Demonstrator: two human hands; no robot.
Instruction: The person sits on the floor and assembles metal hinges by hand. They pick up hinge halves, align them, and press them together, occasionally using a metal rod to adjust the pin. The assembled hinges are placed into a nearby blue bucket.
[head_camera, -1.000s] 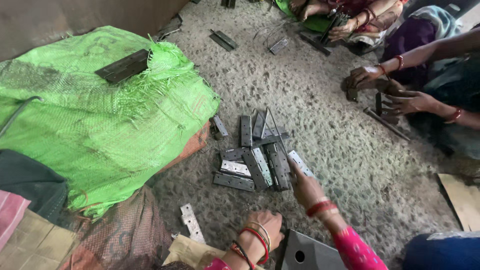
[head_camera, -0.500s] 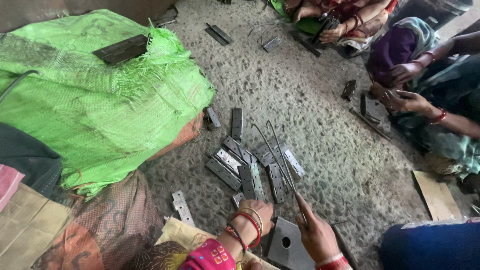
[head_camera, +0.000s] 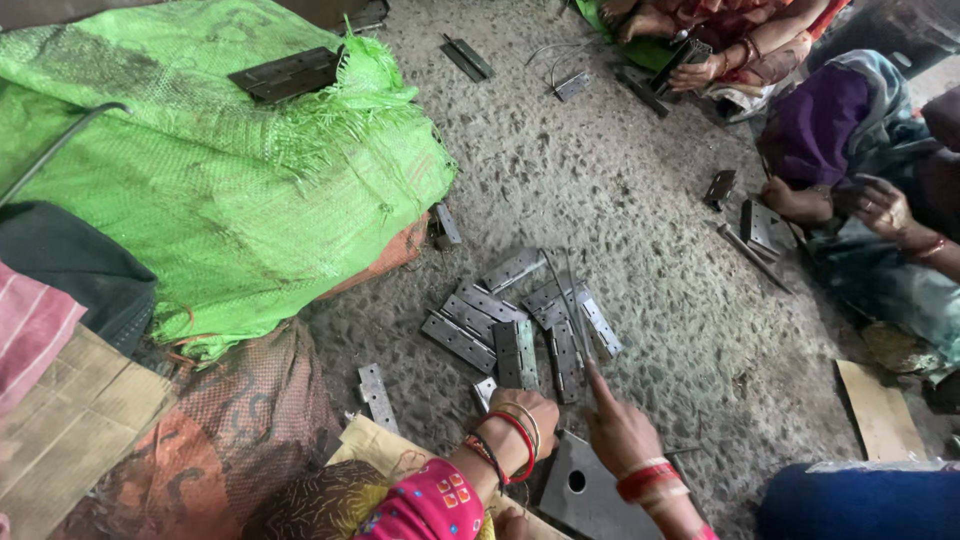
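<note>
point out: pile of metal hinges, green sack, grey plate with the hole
pile of metal hinges (head_camera: 517, 352), head view, on a flat leaf mid-pile.
green sack (head_camera: 230, 170), head view, mid-weave.
grey plate (head_camera: 590, 500), head view, flat face beside its hole.

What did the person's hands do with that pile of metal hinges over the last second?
The right hand drew back from the far edge of the pile of hinges toward the body; it now holds a thin metal rod that lies over the pile. The left hand stayed closed at the pile's near edge, its grip hidden. The hinges, the green sack and the grey plate kept their places.
</note>
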